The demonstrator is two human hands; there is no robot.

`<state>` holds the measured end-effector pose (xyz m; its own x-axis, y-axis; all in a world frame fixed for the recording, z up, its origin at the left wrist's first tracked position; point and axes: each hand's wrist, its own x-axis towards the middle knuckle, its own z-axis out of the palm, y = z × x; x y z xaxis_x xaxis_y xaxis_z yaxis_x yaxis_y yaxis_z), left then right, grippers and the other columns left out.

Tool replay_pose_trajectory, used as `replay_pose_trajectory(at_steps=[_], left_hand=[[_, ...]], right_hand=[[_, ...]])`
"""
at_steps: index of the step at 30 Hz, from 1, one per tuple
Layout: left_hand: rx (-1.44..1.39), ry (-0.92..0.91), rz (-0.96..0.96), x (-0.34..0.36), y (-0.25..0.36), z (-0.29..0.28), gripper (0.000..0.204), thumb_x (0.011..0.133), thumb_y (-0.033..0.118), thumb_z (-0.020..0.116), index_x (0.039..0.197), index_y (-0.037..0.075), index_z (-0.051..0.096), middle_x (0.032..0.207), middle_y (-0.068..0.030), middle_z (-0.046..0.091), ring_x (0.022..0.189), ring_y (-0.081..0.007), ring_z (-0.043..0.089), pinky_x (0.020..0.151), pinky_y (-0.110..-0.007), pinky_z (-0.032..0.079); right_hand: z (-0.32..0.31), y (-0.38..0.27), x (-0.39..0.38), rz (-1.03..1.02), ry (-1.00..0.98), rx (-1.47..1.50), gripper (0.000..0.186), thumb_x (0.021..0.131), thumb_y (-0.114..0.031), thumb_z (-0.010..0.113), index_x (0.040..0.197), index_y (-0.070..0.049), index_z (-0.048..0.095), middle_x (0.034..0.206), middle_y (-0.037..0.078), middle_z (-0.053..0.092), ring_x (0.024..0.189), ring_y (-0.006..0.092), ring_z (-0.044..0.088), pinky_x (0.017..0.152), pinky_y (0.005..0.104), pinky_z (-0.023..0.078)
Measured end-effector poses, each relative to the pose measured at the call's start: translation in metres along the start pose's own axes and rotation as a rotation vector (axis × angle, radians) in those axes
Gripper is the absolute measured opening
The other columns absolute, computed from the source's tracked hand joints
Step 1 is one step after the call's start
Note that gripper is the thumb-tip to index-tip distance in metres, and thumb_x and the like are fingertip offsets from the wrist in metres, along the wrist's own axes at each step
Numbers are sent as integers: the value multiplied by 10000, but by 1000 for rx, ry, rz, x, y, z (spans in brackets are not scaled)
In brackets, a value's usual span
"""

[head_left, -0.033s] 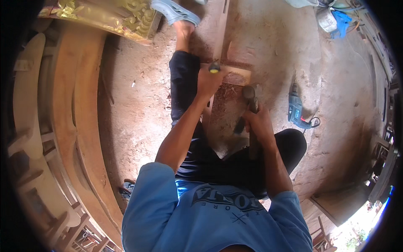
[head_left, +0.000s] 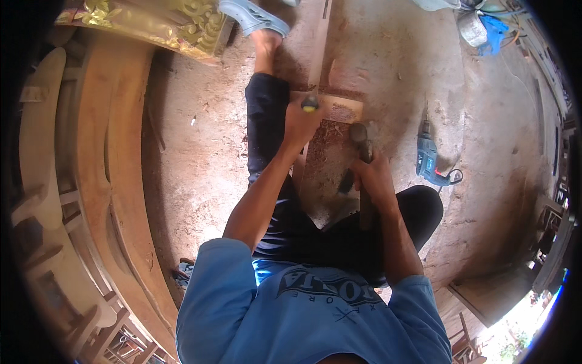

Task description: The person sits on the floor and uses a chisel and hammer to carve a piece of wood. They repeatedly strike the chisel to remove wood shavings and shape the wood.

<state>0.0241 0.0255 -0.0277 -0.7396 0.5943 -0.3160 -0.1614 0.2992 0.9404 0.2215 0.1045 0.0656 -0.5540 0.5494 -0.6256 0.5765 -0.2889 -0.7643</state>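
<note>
My left hand (head_left: 301,126) is closed round a chisel (head_left: 310,104) with a dark handle and yellow end. It stands over a long narrow wooden strip (head_left: 317,51) that runs away from me between my legs. The chisel's cutting edge is hidden. Beneath the strip a short wooden board (head_left: 347,109) lies crosswise, with shavings on it. To the right, my right hand (head_left: 377,179) grips a hammer (head_left: 360,134) by its handle. Its rounded head points away from me, apart from the chisel, and the handle's lower end rests near my bent right leg.
A blue-grey power drill (head_left: 427,156) lies on the floor to the right. Long wooden planks (head_left: 100,121) line the left side. A gold carved piece (head_left: 194,27) sits at the far left, near my shoe (head_left: 254,18). Wood shavings (head_left: 330,145) are scattered between my legs.
The chisel's handle end has tipped slightly toward me, and more of the tool shows beyond my left hand. My right hand and the hammer have hardly moved.
</note>
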Motion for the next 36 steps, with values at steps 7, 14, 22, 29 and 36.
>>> replay_pose_trajectory(at_steps=[7,14,22,29,36], left_hand=[[-191,-181,333,-55,49,-46,234,819,54,826,747,65,603,717,43,564,671,-38,526,606,-233,433],[-322,-114,230,-54,38,-55,190,871,28,748,774,69,589,678,24,553,570,-56,524,529,-229,419],[-320,-97,253,-75,4,-61,187,872,43,764,792,70,598,703,37,558,609,-41,536,557,-222,418],[-286,-213,306,-76,-11,-60,162,891,96,772,845,69,619,790,38,580,724,-36,566,635,-231,440],[-317,-184,379,-73,-21,-54,262,839,100,799,1061,1,700,914,13,695,835,-61,621,724,-262,522]], right_hand=[[13,-8,-7,-42,-12,-49,80,833,-73,618,855,-29,555,584,35,548,451,126,530,439,306,414],[18,-7,-17,-68,2,-91,86,840,-75,626,839,-30,553,583,29,540,452,121,523,441,305,413],[20,-70,-61,-242,83,-208,106,865,-96,662,848,-32,580,596,25,560,482,105,526,456,282,408],[35,-170,-124,-754,166,-88,140,856,-57,712,962,-21,629,736,10,638,600,100,597,547,277,473],[84,-78,-46,-465,-19,-1044,271,838,-179,680,1038,-3,633,920,240,714,873,439,703,763,543,556]])
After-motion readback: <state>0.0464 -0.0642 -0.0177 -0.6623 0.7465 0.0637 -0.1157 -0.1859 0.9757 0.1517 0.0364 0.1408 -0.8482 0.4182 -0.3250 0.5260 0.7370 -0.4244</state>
